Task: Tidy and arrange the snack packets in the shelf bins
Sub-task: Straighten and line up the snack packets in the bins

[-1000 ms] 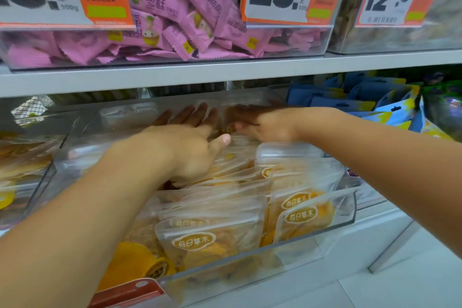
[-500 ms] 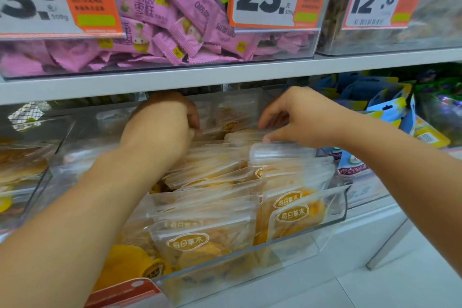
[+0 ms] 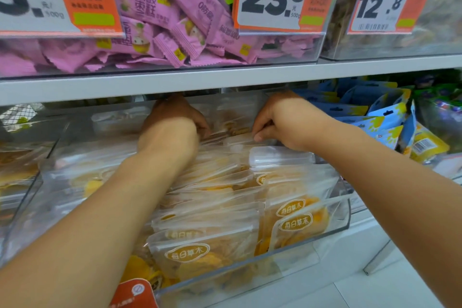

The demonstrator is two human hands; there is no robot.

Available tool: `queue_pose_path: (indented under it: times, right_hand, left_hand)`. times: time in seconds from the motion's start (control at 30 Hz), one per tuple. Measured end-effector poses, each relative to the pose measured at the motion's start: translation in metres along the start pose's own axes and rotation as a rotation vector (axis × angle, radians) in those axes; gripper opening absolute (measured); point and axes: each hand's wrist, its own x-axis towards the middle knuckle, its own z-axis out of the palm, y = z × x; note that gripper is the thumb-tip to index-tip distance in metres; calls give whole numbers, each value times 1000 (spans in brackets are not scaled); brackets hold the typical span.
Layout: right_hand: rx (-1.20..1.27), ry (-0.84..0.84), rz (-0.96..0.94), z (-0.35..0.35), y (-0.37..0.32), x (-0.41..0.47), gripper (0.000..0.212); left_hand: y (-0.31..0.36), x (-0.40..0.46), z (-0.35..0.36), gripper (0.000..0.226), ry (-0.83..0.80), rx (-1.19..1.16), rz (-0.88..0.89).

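The rearmost packets of a clear acrylic bin [image 3: 346,217] are being straightened, so the step in hand appears to be the squaring-up of the back row under the shelf edge [image 3: 225,77]. The left hand [image 3: 172,122] is reached deep into the bin with its fingers curled down over the top edge of a back packet [image 3: 235,120]; whether that packet is actually gripped cannot be told, since the fingertips are hidden behind the knuckles and the area is blurred. The right hand [image 3: 280,120] is set just right of the left, and a frosted packet top [image 3: 240,139] is pinched between its thumb and bent fingers. Nearer than both hands, the snack packets [image 3: 292,212] are stood in overlapping rows (dried orange fruit slices, by the look of them), each a soft, translucent, matte pouch with a stiffer sealed strip along the top and an oval printed label. The next move is judged to call for a light pull upward and forward, so that the pinched pouch is lined with its neighbours without the slippery film being crumpled or the front rows toppled. Above the hands, glossy pink wrappers [image 3: 155,12] with crimped ends are heaped in another clear bin; to the right of the right hand, blue pouches [image 3: 385,117] are stacked.
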Motion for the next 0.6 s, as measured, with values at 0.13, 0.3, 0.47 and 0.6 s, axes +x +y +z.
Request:
queue_pose_path:
  times: [0.13, 0.3, 0.47, 0.6]
  right_hand:
    - [2, -59, 12, -7, -2, -6, 18]
    - [-18, -37, -36, 2, -4, -4, 15]
    - [-201, 55, -57, -9, 3, 1, 16]
    - [-204, -52, -124, -5, 1, 3, 19]
  left_hand:
    - [6, -8, -9, 17, -10, -24, 66]
    - [14, -20, -17, 11, -112, -11, 170]
    - [7, -13, -25, 17, -170, 47, 115]
    - [1, -17, -20, 15, -176, 80, 131]
